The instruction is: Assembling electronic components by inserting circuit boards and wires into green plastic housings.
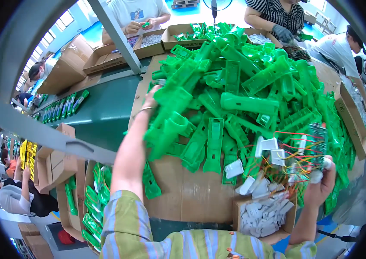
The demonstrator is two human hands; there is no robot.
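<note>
Out on the left flank, the left hand [152, 97] was in among the green casings [250, 103], right beside a cluster of them smeared with blur — its fingertips were hidden, so how far it was open, or whether it had hold of one, could not be told. Over on the right, no such doubt: the right hand [323, 185] was closed on the lower end of a bunch of circuit boards [318, 146], white covers on its fingertips, the boards standing upright in front of the pile's right side. From them red, orange and yellow wires [293, 134] fanned out to the left, with white blocks [269, 143] among their ends.

And what a heap — the casings lay every which way, piled high on a cardboard sheet [187, 185] whose near part lay bare. Just below the wires stood an open carton [236, 216], full of small white pieces [263, 213]. To the left ran a dark green belt [109, 116], a row of green units [66, 107] lined up along it. Across the heap, a co-worker in a white shirt [137, 13] held a small green part [146, 24] in both hands, while another in stripes wore a grey glove [282, 33].
</note>
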